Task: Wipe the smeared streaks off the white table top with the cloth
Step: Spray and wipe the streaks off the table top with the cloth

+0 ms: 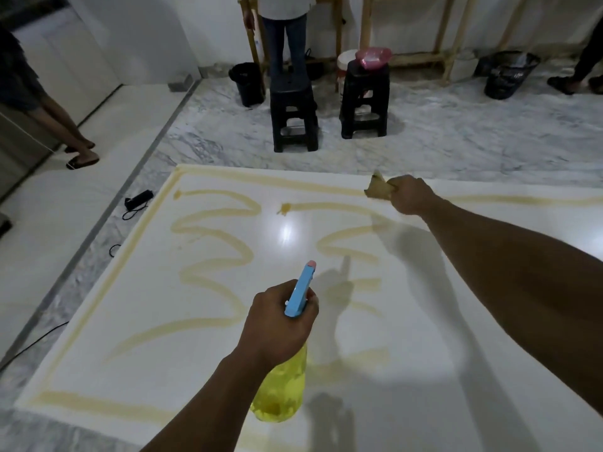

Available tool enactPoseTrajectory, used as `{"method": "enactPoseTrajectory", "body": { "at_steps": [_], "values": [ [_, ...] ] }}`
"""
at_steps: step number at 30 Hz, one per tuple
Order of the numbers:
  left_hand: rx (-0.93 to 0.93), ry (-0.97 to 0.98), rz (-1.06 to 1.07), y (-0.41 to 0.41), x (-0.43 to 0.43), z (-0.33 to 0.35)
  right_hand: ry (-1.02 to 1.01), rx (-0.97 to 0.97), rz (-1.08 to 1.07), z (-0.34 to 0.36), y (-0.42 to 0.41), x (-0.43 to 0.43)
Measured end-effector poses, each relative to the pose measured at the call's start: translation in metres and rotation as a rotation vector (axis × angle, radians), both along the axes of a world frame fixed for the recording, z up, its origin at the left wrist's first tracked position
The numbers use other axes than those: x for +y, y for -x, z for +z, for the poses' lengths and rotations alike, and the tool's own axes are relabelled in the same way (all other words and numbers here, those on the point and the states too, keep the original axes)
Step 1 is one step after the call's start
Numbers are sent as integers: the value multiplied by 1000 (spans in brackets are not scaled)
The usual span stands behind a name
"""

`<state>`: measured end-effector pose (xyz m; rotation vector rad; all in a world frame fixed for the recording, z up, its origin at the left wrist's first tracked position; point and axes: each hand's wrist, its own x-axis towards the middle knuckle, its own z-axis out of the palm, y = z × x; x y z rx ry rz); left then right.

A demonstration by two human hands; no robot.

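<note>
Yellow streaks (212, 243) snaking across white table (408, 402), wiggly lines plus border. Right hand (411, 194) squeezing tan cloth (378, 187) tight in fist, at far edge streak. Left hand (280, 324) wrapping fingers round spray bottle (284, 393), blue nozzle pointing forward, over table middle.

The table top (424, 370) lies right in front of you, with streaks (212, 252) on its left half, its middle and along its edges. Your left hand (280, 324) is over the near middle of the table and holds a spray bottle (280, 396). Your right hand (409, 195) is far out to the right, at the back edge, with the cloth (378, 187) in it, on a streak. Behind the table, on the floor, stand two stools (295, 115) side by side.
</note>
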<state>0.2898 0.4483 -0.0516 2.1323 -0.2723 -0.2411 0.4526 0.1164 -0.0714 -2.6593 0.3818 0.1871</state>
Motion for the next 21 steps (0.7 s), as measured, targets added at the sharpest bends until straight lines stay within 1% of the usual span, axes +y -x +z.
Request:
{"method": "enactPoseTrajectory", "body": {
  "at_steps": [2, 4, 6, 9, 11, 13, 16, 19, 21],
  "values": [
    [-1, 14, -14, -12, -5, -9, 36, -53, -27, -29, -23, 5],
    [7, 38, -29, -16, -7, -18, 63, -42, 23, -72, -28, 15],
    [22, 54, -31, -14, -6, -25, 116, -16, 68, -115, -15, 30],
    [38, 51, -40, -6, 3, -34, 180, -109, 48, -151, 19, 52],
    [40, 29, -41, 4, 12, -35, 226, -238, 94, -153, 54, 67],
    [38, 6, -30, 19, 23, -30, 199, -363, 96, -157, 99, 81],
    [21, -21, -28, 45, 40, -19, 111, -278, 47, -157, 179, 111],
    [17, -43, -38, 80, 63, -7, 117, -267, 37, -157, 265, 145],
    [14, -49, -42, 108, 80, 1, 132, -220, 39, -159, 319, 169]
  ]
}}
